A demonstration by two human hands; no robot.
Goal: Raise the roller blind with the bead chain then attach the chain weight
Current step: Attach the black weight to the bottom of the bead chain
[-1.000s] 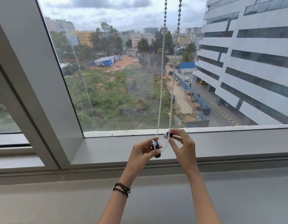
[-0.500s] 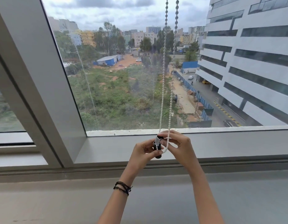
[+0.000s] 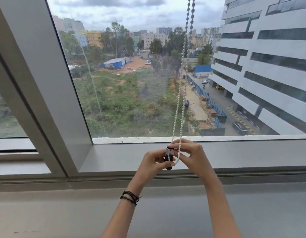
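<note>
A white bead chain hangs as a double strand from above the frame down to my hands in front of the window sill. Its bottom loop runs around a small chain weight, dark below with a white top. My left hand grips the dark lower part of the weight. My right hand pinches the white top and the chain loop against it. Both hands touch each other around the weight. The roller blind itself is out of view above.
A large window pane fills the view, with a thick grey mullion slanting at the left. A grey sill runs under the glass and a wide ledge lies below my arms. Black bracelets circle my left wrist.
My hands were apart a second ago, each holding one piece of the weight. They have come together, with the white piece now on top of the dark piece at the chain loop.
</note>
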